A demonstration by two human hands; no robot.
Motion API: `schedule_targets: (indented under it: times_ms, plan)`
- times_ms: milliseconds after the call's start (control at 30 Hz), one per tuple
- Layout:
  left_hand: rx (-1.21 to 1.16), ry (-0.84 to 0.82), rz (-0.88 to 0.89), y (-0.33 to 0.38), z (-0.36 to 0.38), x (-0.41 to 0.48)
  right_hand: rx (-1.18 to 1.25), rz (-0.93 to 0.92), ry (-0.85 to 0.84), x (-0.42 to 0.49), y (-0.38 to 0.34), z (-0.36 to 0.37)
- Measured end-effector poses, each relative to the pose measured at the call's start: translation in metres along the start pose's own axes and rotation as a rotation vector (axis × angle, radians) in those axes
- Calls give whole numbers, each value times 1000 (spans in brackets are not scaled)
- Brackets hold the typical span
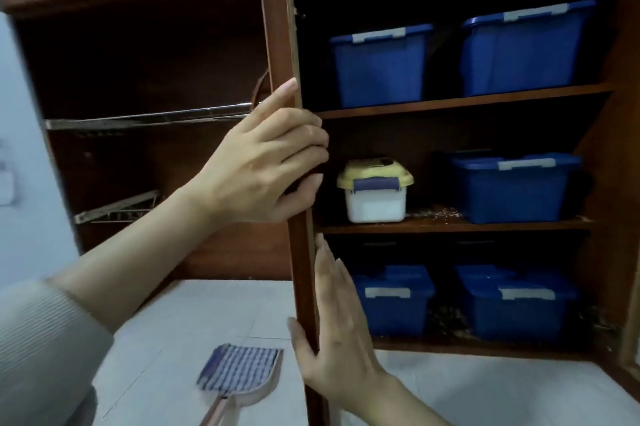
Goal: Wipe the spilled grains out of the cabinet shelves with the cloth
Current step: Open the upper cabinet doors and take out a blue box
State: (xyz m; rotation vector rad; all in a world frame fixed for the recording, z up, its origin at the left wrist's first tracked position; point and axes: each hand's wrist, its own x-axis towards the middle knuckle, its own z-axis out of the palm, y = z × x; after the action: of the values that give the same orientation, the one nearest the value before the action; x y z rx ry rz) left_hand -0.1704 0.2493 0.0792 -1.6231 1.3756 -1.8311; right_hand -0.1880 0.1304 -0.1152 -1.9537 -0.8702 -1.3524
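Note:
A wooden cabinet door [277,27] stands edge-on in the middle of the head view. My left hand [266,155] grips its edge, fingers curled round the inner side. My right hand [336,325] lies flat against the door's lower inner edge, fingers straight, thumb on the outer side. Spilled grains [436,212] lie on the middle shelf [450,227] between the boxes. More grains [446,318] are scattered on the bottom shelf. A blue-and-white striped cloth [239,368] lies folded on a dustpan on the white counter [166,321], below my left arm.
Blue lidded bins sit on all three shelves: two on top [381,68], one in the middle [512,190], two at the bottom [516,304]. A white box with a yellow lid [375,195] stands mid-shelf left. A metal dish rack [145,120] hangs left of the door.

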Motion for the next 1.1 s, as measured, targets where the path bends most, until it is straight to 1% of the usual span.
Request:
schedule_targets:
  times_ms: [67,233,433,500,800,900,1100]
  plan:
    - [30,-58,-11,-10,-9,-16,-26,-16,-25,2,-8,18]
    - [89,-193,-74,-28,-29,-56,-39,12,-77,10,-31,59]
    - [124,-259,-148,-46,-43,-93,-52,45,-121,21,-52,94]
    - [129,-268,-157,-50,-46,-100,-34,69,-103,23,-56,103]
    - [55,-143,-198,-41,-36,-93,-28,95,-71,19,-53,98]
    - [22,-97,-218,-35,-31,-99,5,79,-28,19,-51,99]
    - [-74,-89,-215,-23,-27,-121,20,183,6,10,-67,105]
